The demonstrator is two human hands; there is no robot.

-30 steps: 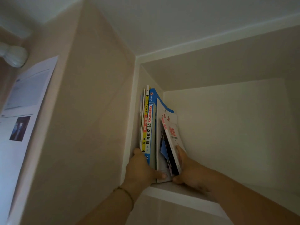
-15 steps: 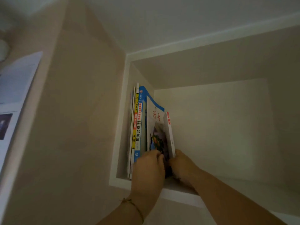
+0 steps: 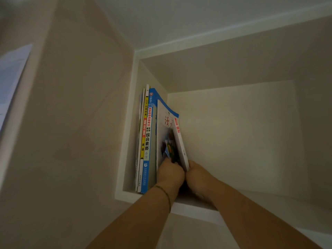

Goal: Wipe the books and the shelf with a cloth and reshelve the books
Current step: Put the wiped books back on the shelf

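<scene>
Several books stand upright at the left end of a high white shelf (image 3: 195, 207). A yellow-spined book (image 3: 143, 141) and a blue-spined book (image 3: 148, 141) lean against the left wall. To their right are a white-covered book with red characters (image 3: 164, 121) and a thin white book with a red spine label (image 3: 180, 146). My left hand (image 3: 170, 172) grips the bottom edges of the inner thin books. My right hand (image 3: 198, 177) holds the bottom of the thin white book from the right. No cloth is visible.
The shelf niche (image 3: 233, 137) is open to the right of the books. A beige wall panel (image 3: 75, 123) runs along the left, with a sheet of paper (image 3: 10, 76) pinned at the far left. The ceiling is close above.
My left hand moved from the blue book's base to the inner thin books. The leaning white books have been pushed more upright toward the row. The view shifted right.
</scene>
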